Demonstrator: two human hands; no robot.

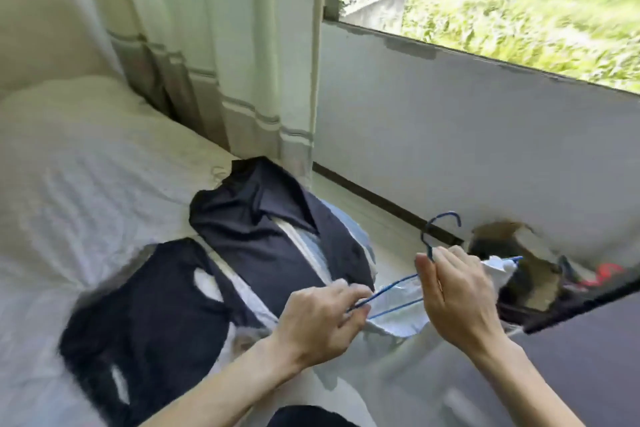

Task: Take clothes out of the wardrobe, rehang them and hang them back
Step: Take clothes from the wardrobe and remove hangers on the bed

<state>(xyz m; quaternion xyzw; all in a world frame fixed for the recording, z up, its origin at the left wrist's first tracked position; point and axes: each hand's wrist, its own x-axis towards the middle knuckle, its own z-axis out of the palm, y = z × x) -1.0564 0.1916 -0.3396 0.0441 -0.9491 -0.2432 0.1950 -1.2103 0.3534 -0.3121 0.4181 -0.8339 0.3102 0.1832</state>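
Your left hand [322,308] pinches the hanger [391,288] at its nine-o'clock tip, and your right hand [457,291] grips the neck, likely steadying it for the shirt [398,322].

Strong daylight comes through the window [502,0], and the grass outside it washes out pale. The wall [450,135] below the window sits in even shade. Left of the window the bed [76,156] glows, smeared with blur. My left hand [322,317] and right hand [453,291] on the hanger [394,287] look sharpest. The window's lower edge bows.
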